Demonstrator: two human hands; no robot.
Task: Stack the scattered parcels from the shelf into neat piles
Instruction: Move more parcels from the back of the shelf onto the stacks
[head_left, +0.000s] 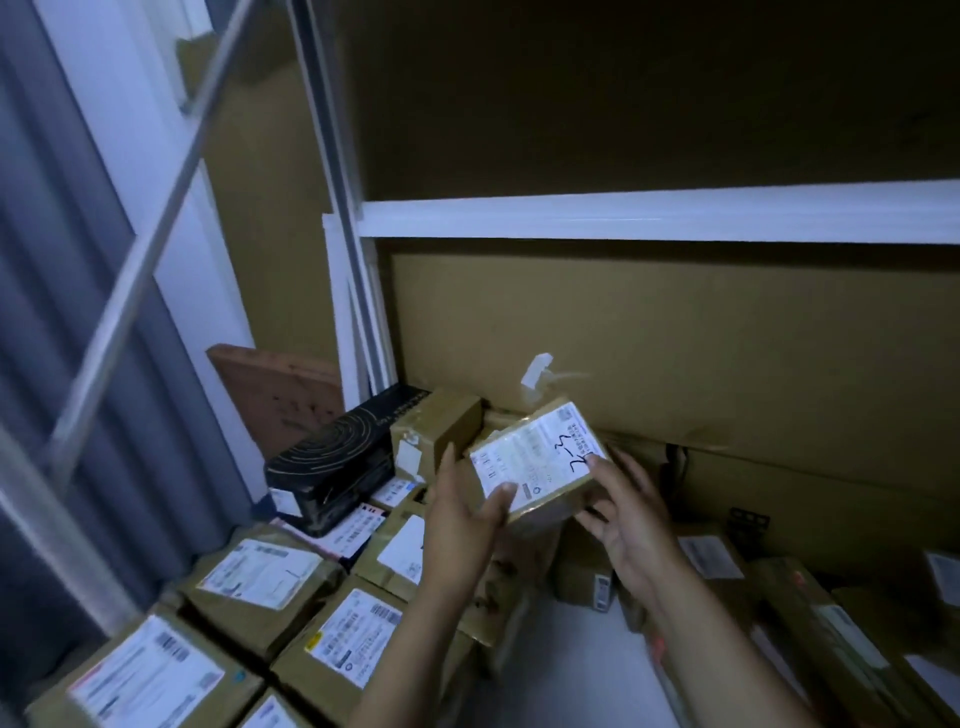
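I hold a small brown parcel (537, 457) with a white shipping label and a handwritten black mark, tilted above the shelf. My left hand (462, 519) grips its left end, thumb on the label. My right hand (628, 514) grips its right end, thumb on top and fingers underneath. Below and to the left lie several flat brown parcels with white labels (262, 571), (353, 636), (148, 675). A black box (332, 462) and a brown box (436, 426) stand behind them.
A white shelf beam (660, 213) crosses above. A large cardboard sheet (675, 338) lines the back. More parcels (711, 558) and long boxes (826, 623) lie on the right. Bare white shelf surface (571, 665) shows between my arms. A metal brace (156, 208) slants at left.
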